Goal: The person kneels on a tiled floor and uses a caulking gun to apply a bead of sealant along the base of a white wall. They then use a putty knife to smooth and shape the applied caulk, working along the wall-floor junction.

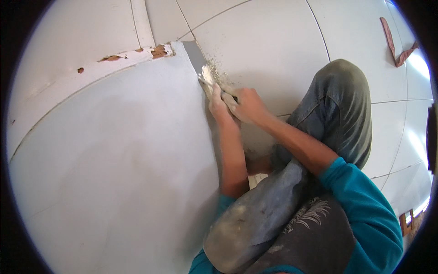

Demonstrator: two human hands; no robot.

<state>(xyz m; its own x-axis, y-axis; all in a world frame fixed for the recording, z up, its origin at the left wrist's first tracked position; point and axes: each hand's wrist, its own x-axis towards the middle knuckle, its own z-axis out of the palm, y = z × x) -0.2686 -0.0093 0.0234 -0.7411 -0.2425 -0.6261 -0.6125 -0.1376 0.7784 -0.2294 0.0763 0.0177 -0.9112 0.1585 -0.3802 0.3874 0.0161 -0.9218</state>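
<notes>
My left hand (pixel 218 102) reaches forward, its fingers smeared with white and drawn together. A clump of whitish, crumbly paste (pixel 208 74) shows at its fingertips, against the foot of a large pale panel (pixel 137 150). Close on its right, partly overlapping, my right hand (pixel 247 106) is curled, with whitened fingers touching or nearly touching the left ones. Whatever small thing lies between the fingers cannot be made out. A smooth grey strip (pixel 195 55) runs along the panel's edge just beyond the clump.
Pale crumbs (pixel 216 64) are scattered over the white floor tiles (pixel 269 41). A white ledge (pixel 54 102) with chipped brown patches borders the panel. My bent knee in jeans (pixel 340 96) rises on the right. Farther right lie a reddish strip (pixel 390 43) and a brown frame-like object (pixel 407 222).
</notes>
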